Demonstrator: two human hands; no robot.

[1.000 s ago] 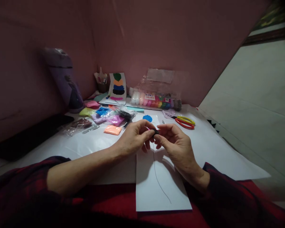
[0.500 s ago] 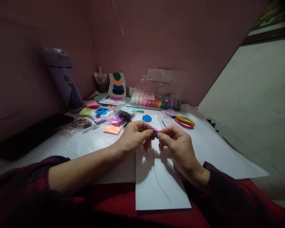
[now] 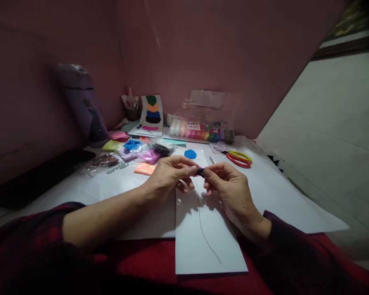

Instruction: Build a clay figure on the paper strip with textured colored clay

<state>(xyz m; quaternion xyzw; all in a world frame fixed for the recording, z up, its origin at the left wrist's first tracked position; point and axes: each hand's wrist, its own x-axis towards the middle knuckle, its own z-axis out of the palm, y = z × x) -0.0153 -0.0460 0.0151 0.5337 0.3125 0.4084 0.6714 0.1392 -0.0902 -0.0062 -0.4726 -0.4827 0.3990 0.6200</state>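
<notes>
Between the fingertips of my left hand [image 3: 176, 174] and my right hand [image 3: 227, 182] is a small piece of black modelling clay [image 3: 199, 171]. Both hands pinch it, thumbs against index fingers, one at each end. Below them lies a narrow white sheet of paper [image 3: 207, 246] with a thin curved line [image 3: 204, 233] drawn down it. A round patch of blue clay [image 3: 190, 154] sits on the sheet's far part, beyond my fingers. Some pink shows right behind the black clay, mostly hidden by my hands.
Clay packets lie at left, including an orange block [image 3: 144, 168] and a black packet [image 3: 162, 147]. Scissors [image 3: 239, 158] with red and yellow handles lie at right. Behind stand a bag of coloured clay [image 3: 199, 130], a sample card [image 3: 153, 112] and a purple bottle [image 3: 83, 106].
The black clay looks thinner and darker between my fingertips, and less pink shows behind it. My left hand's lower fingers have shifted slightly left. The objects on the table stay put.
</notes>
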